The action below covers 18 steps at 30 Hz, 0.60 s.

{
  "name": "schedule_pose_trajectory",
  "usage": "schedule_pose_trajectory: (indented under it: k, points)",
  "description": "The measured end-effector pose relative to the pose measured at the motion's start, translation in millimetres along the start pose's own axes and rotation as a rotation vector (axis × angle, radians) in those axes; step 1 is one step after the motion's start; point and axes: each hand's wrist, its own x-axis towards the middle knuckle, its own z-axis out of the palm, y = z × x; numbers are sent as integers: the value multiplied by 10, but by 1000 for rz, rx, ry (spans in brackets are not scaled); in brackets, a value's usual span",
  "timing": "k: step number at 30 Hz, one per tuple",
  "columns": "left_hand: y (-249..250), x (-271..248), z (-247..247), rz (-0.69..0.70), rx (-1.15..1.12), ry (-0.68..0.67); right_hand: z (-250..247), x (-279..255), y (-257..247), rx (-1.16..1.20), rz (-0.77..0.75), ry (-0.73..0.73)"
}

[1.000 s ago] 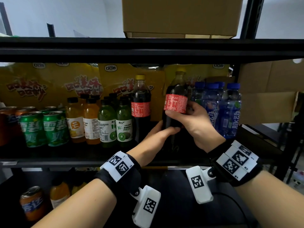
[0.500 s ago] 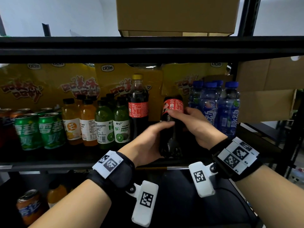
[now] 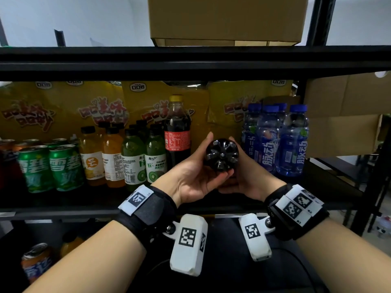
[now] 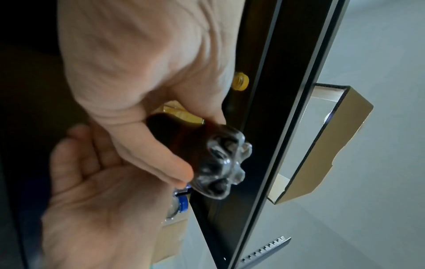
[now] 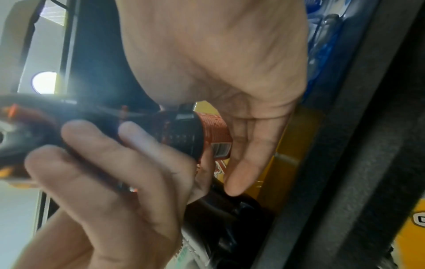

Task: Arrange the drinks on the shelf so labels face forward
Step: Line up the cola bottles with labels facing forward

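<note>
A dark cola bottle (image 3: pixel 221 156) lies level in the gap between the drinks, its ribbed base toward me and its neck toward the back of the shelf (image 3: pixel 63 210). My left hand (image 3: pixel 190 176) cups it from the left and below, thumb on top. Gripping it from the right is my right hand (image 3: pixel 247 178). The bottle's base (image 4: pixel 220 163) shows in the left wrist view. Its red label (image 5: pixel 214 132) shows in the right wrist view, under my right-hand fingers (image 5: pixel 248 145). A second cola bottle (image 3: pixel 177 132) stands upright just left, small print facing out.
Blue water bottles (image 3: pixel 273 142) stand close on the right. Kiwi bottles (image 3: pixel 143 159), orange juice bottles (image 3: pixel 93 157) and green cans (image 3: pixel 50 166) fill the left. Yellow snack bags (image 3: pixel 63 111) line the back. A black beam (image 3: pixel 190 60) runs overhead, with a cardboard box (image 3: pixel 226 17) above.
The cola bottle was upright in my right hand with its red label toward me. It has tipped over so its base faces me, and both hands now hold it.
</note>
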Motion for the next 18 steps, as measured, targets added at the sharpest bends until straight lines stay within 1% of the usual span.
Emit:
schedule_pose_trajectory:
  k: [3, 4, 6, 8, 10, 13, 15, 17, 18]
  points:
    - [-7, 42, 61, -4, -32, 73, 11, -15, 28, -18, 16, -2]
    - [-8, 45, 54, -3, -10, 77, 3, -26, 28, -30, 24, -8]
    - [-25, 55, 29, 20, 103, 94, -39, -44, 2, -36, 11, -15]
    - [-72, 85, -14, 93, 266, 150, -97, -82, -75, 8, -32, -11]
    - [-133, 134, -78, 214, 381, 213, -125, -135, -179, 2, -84, 23]
    - [-205, 178, -177, 380, 473, 199, -93, -187, -279, -163, -254, 81]
    - [-229, 220, -244, 511, 537, 186, -63, -209, -284, -246, -379, 145]
    - [-231, 276, -290, 635, 686, 159, -57, -207, -260, -317, -512, 206]
    - [-224, 297, -297, 675, 780, 161, -57, -204, -238, -363, -568, 221]
